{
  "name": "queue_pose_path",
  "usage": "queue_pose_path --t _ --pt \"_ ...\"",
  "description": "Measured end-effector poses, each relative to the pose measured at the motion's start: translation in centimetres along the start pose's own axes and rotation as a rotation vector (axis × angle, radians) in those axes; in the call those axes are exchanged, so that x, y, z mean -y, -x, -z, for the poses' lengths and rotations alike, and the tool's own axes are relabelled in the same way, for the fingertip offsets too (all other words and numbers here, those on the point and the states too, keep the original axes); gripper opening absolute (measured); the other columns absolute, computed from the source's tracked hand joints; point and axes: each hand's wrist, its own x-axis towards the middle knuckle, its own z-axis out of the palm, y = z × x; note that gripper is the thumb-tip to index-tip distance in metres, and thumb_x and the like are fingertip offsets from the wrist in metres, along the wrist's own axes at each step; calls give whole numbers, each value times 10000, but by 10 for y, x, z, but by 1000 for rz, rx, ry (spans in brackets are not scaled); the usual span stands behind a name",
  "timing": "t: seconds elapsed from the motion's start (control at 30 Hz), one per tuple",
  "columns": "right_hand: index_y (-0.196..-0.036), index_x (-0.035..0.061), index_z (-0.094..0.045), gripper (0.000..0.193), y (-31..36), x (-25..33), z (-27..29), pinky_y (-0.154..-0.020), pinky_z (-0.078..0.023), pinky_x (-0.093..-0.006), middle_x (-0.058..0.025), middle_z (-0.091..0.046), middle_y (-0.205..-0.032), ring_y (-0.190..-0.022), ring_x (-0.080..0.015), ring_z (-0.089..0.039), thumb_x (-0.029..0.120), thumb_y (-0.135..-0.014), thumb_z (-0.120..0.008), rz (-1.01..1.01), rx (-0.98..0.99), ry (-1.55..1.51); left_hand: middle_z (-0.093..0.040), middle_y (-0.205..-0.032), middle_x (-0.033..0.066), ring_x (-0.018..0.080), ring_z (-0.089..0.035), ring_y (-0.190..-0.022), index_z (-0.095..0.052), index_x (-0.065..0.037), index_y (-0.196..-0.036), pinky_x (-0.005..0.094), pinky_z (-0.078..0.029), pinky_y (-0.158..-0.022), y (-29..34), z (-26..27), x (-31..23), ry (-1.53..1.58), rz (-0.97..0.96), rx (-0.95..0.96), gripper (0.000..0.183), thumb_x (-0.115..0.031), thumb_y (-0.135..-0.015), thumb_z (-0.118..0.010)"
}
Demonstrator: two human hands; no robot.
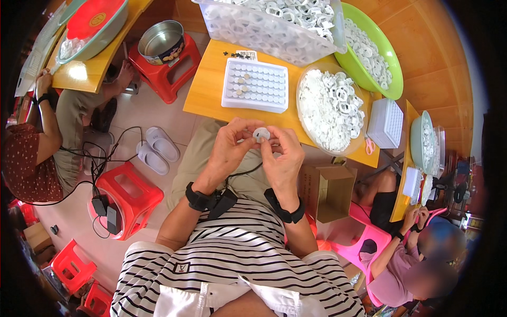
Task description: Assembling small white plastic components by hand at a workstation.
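Between the fingertips of both hands is a small round white plastic part, held in front of the table's near edge. My left hand pinches it from the left; my right hand grips its right side, with the thumb from below. Just beyond the hands, a white tray on the table holds rows of small round white pieces, a few of them tan-topped. To the right of the tray stands a clear round bowl heaped with white plastic rings and small white parts.
Behind stand a clear bin of white parts and a green basin. At right are pink scissors, stacked white trays and an open cardboard box. Red stools stand left. Other people sit at tables on both sides.
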Motion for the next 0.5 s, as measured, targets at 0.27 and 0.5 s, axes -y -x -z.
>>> queue_pose_path --t 0.27,0.5 --pt "-967 -4 -578 263 1 1 1 -547 -470 -328 -124 -555 -801 -624 -249 -584 -2 -707 -617 115 31 303 -538 -930 96 176 -583 -794 -603 -11 -1036 275 -521 -719 2 -3 -4 -306 -156 -10 332 114 -736 -533" --pt "-952 0 -582 255 -3 -1 4 -538 -469 -331 -124 -549 -751 -614 -252 -585 4 -700 -621 113 31 352 -537 -913 107 188 -577 -765 -610 -19 -1029 266 -508 -694 -2 -6 -7 -410 -130 13 341 110 -724 -528"
